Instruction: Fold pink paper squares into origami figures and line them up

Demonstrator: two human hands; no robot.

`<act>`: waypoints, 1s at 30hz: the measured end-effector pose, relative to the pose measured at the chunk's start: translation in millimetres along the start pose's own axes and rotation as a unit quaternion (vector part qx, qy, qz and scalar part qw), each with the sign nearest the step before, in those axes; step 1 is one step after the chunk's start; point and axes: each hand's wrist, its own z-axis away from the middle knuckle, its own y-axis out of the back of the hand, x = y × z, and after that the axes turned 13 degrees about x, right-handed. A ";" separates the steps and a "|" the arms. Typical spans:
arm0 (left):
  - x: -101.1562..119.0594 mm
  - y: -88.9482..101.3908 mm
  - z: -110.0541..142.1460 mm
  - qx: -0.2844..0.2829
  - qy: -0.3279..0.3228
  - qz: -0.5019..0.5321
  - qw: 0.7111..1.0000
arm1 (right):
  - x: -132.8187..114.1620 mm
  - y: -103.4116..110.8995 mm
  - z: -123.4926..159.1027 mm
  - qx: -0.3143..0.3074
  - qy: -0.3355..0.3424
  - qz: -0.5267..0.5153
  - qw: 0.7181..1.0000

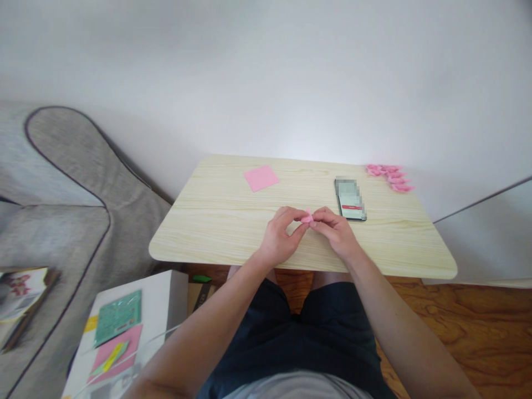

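A small folded piece of pink paper (308, 217) is pinched between both hands above the front middle of the table. My left hand (280, 235) grips its left side with thumb and forefinger, and my right hand (337, 231) has its right side between the fingertips. Fingers cover part of the paper, so its full shape is hidden. A flat square of pink paper (261, 178) lies farther back, left of the hands. Several folded pink paper pieces (390, 176) sit grouped at the back right corner.
On the pale wooden table (208, 221), a phone (350, 199) lies right of the hands. A white wall (291, 83) rises behind. At the lower left, a white box (160, 293) carries a green packet (119, 317) and pink paper. A grey sofa (75, 183) stands left.
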 end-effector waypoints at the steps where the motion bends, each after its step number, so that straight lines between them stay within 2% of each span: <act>1: 0.5 0.3 -0.2 -0.003 -0.003 0.003 1.000 | -0.7 -0.3 0.1 -0.004 0.000 -0.002 1.000; 8: 1.1 1.0 -1.7 0.009 -0.035 -0.026 0.999 | -0.4 1.4 0.7 -0.028 -0.063 -0.080 0.994; 12: -0.2 -0.3 -1.7 -0.019 -0.022 -0.002 1.000 | 0.7 2.3 1.0 -0.025 -0.084 -0.100 0.991; 20: -2.5 -1.8 2.5 -0.028 0.058 -0.015 0.998 | 6.0 -1.1 0.2 0.032 -0.079 -0.118 0.989; 25: -0.1 -2.2 2.7 -0.029 0.134 -0.006 0.990 | 4.3 -6.0 1.3 0.021 -0.056 -0.083 0.995; 30: -2.6 -2.4 1.5 -0.060 0.112 -0.049 0.991 | 7.3 -11.6 2.7 0.037 -0.030 -0.029 0.998</act>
